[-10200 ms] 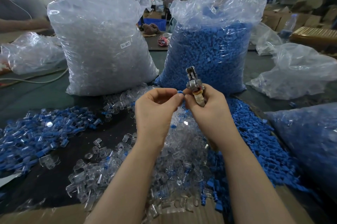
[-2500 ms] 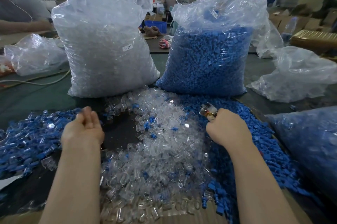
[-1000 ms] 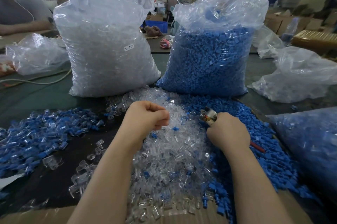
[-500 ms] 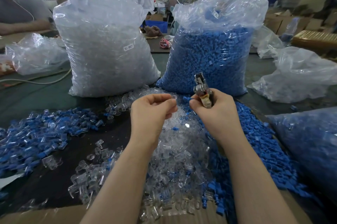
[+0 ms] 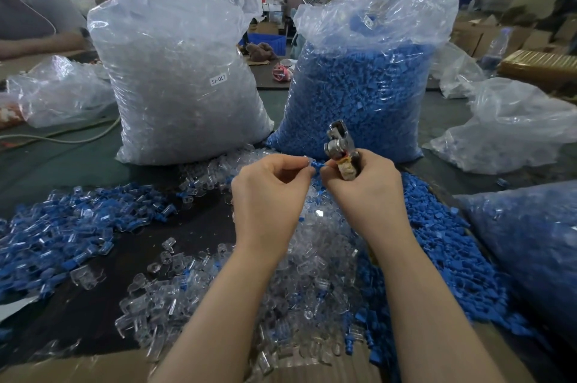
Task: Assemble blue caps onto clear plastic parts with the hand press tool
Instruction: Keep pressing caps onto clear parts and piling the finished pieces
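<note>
Above glossy clear parts (image 5: 312, 273), left hand (image 5: 268, 195) fingers pinching small blue cap (image 5: 316, 166) — right hand (image 5: 365, 192) gripping metal press tool (image 5: 340, 148)

bright diffuse daylight | glare on plastic bags (image 5: 187, 70) | edges warped, background soft

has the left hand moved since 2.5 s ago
Yes. The left hand went right, from the capped-parts pile to meet the right hand before the blue bag.

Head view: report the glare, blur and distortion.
Head view: glare streaks the clear bag and blue-cap bag; wide-angle bending stretches the edges; the far background is soft, while the hands, left hand and right hand, and the press tool stay sharp.
</note>
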A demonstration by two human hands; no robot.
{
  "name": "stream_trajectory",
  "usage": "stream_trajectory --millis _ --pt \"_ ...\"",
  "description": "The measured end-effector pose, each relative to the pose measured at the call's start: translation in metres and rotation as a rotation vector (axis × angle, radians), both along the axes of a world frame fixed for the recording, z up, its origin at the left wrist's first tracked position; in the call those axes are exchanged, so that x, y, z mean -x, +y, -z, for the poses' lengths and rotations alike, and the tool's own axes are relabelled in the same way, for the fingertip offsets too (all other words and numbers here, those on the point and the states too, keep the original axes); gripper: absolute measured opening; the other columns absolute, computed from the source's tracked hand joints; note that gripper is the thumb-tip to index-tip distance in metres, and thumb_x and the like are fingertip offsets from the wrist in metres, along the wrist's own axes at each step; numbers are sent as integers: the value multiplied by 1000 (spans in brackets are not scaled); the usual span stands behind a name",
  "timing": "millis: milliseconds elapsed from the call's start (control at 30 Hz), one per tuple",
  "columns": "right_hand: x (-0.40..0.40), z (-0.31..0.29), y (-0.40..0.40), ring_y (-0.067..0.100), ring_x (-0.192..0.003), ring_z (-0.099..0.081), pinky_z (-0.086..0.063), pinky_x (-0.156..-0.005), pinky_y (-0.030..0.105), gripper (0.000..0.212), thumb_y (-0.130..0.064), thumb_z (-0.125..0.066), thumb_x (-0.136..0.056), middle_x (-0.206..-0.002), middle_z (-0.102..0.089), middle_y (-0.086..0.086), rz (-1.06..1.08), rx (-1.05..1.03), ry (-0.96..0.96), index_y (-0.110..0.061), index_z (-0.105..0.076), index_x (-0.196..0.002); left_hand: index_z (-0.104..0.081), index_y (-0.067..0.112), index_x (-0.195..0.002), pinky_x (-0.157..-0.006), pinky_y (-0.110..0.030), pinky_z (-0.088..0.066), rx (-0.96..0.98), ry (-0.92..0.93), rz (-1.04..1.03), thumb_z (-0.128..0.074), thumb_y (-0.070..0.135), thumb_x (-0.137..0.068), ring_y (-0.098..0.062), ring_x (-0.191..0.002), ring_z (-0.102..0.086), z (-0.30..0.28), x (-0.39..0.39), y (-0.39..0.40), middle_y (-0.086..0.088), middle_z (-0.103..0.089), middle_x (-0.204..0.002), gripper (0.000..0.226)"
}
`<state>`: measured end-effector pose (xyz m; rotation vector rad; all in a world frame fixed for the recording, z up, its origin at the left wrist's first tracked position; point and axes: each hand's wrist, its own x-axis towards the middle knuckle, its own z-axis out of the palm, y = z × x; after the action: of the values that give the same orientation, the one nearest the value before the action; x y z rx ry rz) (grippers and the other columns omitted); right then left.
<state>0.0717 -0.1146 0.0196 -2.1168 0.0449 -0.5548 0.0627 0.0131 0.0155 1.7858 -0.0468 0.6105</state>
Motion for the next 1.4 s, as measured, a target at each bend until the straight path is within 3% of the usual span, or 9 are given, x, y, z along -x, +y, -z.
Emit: stream_trajectory --millis 300,500,733,900,1033,1400 --pt "0 -1 -1 4 -47 -44 -39 -51 31 8 -20 -69 -77 -52 -57 -7 -74 -162 57 -17 -66 -70 -79 19 -90 -72 -14 -54 -113 -90 13 -79 13 -80 6 -74 -67 2 1 -5 17 -72 -78 12" --pt "1 -5 -1 33 -80 -67 -55 -75 51 8 -12 -70 -79 -76 -71 11 -151 -236 54 -19 -68 -75 -77 20 -85 -67 -10 -51 -58 -92 17 -80 12 -78 7 -70 -67 3 -1 -3 19 -71 -74 11" --pt "2 -3 -7 24 -81 -68 -56 -78 47 5 -15 -66 -85 -78 -73 3 -196 -147 73 -19 -70 -85 -75 19 -80 -70 -26 -58 179 21 78 -78 11 -81 -9 -69 -71 3 -5 1 5 -74 -71 9" --pt "2 -1 -13 36 -83 -64 -53 -79 54 17 -19 -64 -84 -81 -69 15 -234 -18 125 -4 -66 -90 -72 6 -83 -63 -15 -53 471 47 186 -73 -1 -82 -13 -66 -72 -1 -5 4 -4 -73 -71 7" --pt "3 0 -8 34 -74 -59 -49 -69 49 19 -23 -65 -85 -75 -65 13 -276 84 131 -4 -62 -86 -71 6 -83 -65 -16 -54 496 44 235 -72 -2 -83 -12 -68 -71 -1 -6 5 -3 -74 -72 8" --pt "6 -3 -9 36 -76 -59 -52 -70 52 16 -18 -60 -86 -76 -65 16 -338 116 152 -3 -62 -90 -71 8 -83 -67 -16 -54 418 37 314 -71 -1 -83 -12 -70 -71 -3 -6 11 -3 -75 -74 10"
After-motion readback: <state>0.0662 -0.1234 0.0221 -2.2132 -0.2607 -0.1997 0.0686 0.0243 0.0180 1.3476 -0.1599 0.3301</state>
